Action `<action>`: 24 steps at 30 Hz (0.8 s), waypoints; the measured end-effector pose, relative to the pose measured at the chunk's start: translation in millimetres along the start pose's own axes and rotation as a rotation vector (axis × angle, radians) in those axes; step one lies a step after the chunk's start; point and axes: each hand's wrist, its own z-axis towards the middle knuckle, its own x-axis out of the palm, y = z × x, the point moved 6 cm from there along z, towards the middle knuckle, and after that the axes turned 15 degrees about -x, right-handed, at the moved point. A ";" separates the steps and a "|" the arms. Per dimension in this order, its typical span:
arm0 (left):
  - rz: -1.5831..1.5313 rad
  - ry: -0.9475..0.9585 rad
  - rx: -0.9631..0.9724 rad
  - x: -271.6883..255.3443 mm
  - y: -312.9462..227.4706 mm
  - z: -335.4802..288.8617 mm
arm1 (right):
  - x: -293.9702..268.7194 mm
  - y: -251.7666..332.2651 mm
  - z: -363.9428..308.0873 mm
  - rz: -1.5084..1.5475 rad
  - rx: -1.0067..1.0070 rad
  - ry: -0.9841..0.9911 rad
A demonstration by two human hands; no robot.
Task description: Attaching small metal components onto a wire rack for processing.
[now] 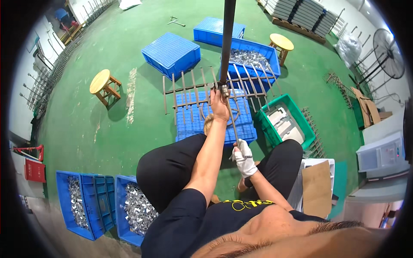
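Observation:
A metal rack with a long dark post (228,38) and rows of flat prongs (184,88) on crossbars stands before me, over an upturned blue crate (193,129). My bare left hand (219,107) is closed around the rack where the post meets the crossbars, beside a shiny metal fitting (225,90). From that fitting a thin metal rod (234,124) slants down toward me. In a white glove, my right hand (244,159) grips its lower end. A dark ring shows behind my left wrist, partly hidden.
Blue crates of small metal parts stand at far right (275,56) and lower left (60,189). A green bin (307,129) with white pieces sits at my right. Closed blue crates (172,51), wooden stools (101,81) and a fan (389,53) stand farther off.

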 end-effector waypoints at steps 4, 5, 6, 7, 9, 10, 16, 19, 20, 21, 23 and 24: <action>-0.004 0.002 -0.003 2.9 0.4 3.3 | -1.3 -0.3 1.7 -0.023 -0.010 0.007; -0.004 0.020 -0.002 4.0 -0.4 4.0 | -1.3 1.0 2.2 -0.013 0.001 0.009; -0.005 0.038 -0.002 5.0 -1.1 4.7 | -1.1 2.3 2.7 -0.003 0.013 0.011; -0.006 0.055 -0.001 5.8 -1.8 5.2 | -0.3 3.3 3.2 0.007 0.024 0.014; -0.011 0.058 -0.008 6.2 -0.7 7.2 | -0.9 2.7 3.2 0.004 0.016 0.006; -0.018 0.061 -0.010 6.3 -0.1 8.1 | -1.0 2.7 3.2 -0.001 0.005 0.003; -0.019 0.053 -0.012 10.2 2.0 14.4 | -2.1 6.6 8.1 0.005 -0.031 -0.036; -0.016 0.046 -0.022 12.4 2.8 18.2 | -5.0 6.5 11.0 0.014 -0.020 -0.056; -0.015 0.039 -0.022 12.6 1.9 19.5 | -5.7 5.5 11.5 0.023 -0.003 -0.055; -0.015 0.031 -0.022 12.9 1.0 20.6 | -6.1 4.7 12.0 0.032 0.014 -0.052; -0.014 0.024 -0.025 12.5 0.4 21.7 | -5.8 4.8 13.2 0.041 0.031 -0.054; -0.009 0.026 -0.027 11.4 -0.5 21.6 | -4.9 6.9 14.0 0.036 0.013 -0.055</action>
